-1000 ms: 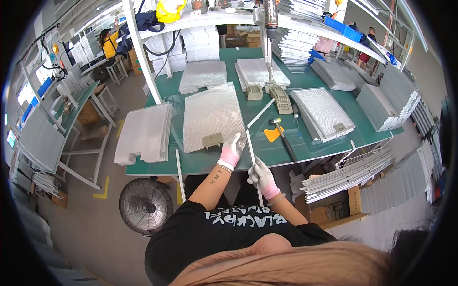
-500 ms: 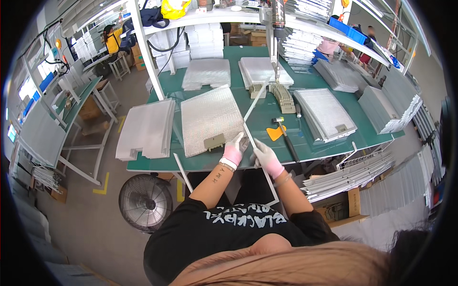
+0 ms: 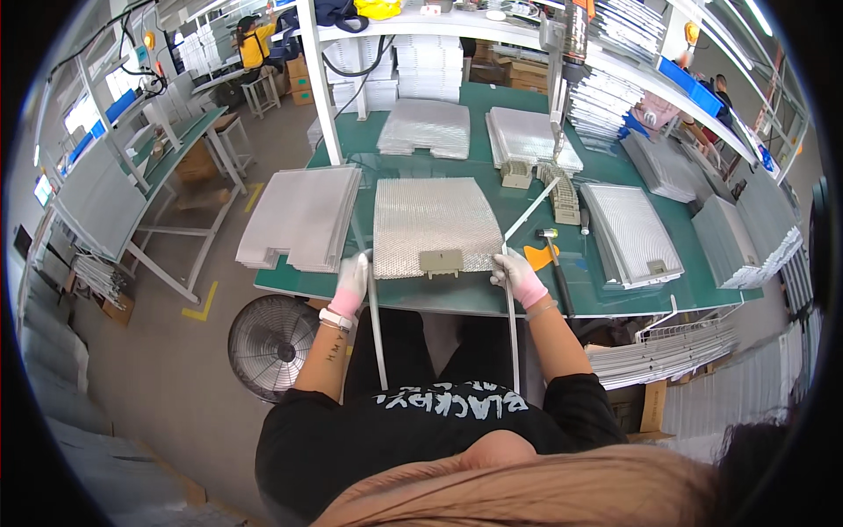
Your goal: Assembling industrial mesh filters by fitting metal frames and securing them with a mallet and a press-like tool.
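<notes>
A silver mesh filter panel (image 3: 435, 221) with a beige plastic handle (image 3: 441, 261) lies flat on the green worktable (image 3: 457, 294) in front of me. My left hand (image 3: 352, 281), in a pink glove, grips a thin metal frame strip (image 3: 376, 334) at the panel's left near corner. My right hand (image 3: 518, 275), also gloved, grips a second frame strip (image 3: 512, 338) at the panel's right near corner. Both strips run back toward my body. A third strip (image 3: 530, 210) lies slanted on the table beside the panel's right edge.
A stack of mesh panels (image 3: 300, 217) lies to the left and a framed filter (image 3: 630, 233) to the right. A hammer (image 3: 554, 255) and orange piece (image 3: 539, 257) lie near my right hand. A floor fan (image 3: 270, 341) stands below. Another person (image 3: 250, 39) works far back.
My hands were close together at the table's front edge with the strips; they have spread apart, each now with a strip at one side of the panel.
</notes>
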The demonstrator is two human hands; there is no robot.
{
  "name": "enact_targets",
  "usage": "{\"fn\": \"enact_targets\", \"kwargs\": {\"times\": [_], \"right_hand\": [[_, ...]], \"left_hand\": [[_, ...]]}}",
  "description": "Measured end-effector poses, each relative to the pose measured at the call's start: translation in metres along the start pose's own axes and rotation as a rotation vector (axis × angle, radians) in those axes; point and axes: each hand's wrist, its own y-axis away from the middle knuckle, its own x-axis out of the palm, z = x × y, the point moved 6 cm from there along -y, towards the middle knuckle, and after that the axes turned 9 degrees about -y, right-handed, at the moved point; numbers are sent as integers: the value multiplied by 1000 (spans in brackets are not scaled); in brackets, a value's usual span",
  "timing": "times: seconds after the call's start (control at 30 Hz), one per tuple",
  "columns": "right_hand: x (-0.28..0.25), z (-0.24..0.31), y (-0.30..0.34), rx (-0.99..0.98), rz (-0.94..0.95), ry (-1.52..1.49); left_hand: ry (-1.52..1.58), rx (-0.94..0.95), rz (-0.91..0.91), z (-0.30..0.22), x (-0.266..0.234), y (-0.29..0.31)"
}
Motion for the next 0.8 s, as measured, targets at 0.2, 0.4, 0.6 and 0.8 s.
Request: {"fn": "enact_targets", "kwargs": {"times": [0.2, 0.4, 0.6, 0.8], "right_hand": [[-8, 8, 18, -85, -38, 119], [6, 39, 54, -277, -24, 59], [31, 57, 78, -396, 50, 178], [121, 114, 109, -711, 102, 272]], "left_hand": [[795, -120, 314, -62, 24, -3], [436, -90, -13, -102, 12, 3], [334, 113, -104, -162, -11, 40], [380, 127, -326, -184, -70, 50]]}}
